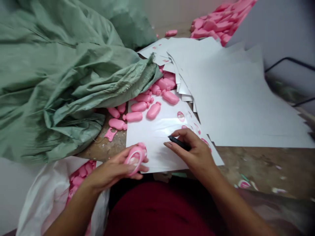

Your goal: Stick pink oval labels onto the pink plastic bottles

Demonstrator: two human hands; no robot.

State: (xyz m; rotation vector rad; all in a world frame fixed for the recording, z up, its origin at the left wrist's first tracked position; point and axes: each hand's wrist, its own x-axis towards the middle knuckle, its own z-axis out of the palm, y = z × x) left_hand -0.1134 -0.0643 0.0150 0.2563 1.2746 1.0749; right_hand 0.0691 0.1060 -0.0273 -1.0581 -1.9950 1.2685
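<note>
My left hand (120, 167) is closed around a pink plastic bottle (141, 149) with an oval sticker (135, 159) on its upper face. In my right hand (192, 147) is a short black pen-like tool (178, 142), pinched between thumb and fingers with its tip pointing left; its exact kind is unclear. Under both hands lies a white sticker sheet (157, 131), with several pink-and-white oval stickers (181, 116) along its right side. Several pink bottles (154, 110) rest on the sheet's far left part, spilling from a green woven sack (98, 82).
To the right spreads a stack of white sheets (233, 98). A white bag (49, 193) of pink pieces stands at lower left. More pink pieces (216, 23) are heaped at the back. Sticker scraps (244, 184) lie on the worn tabletop (246, 160). A flat pink piece (110, 134) sits near the sack.
</note>
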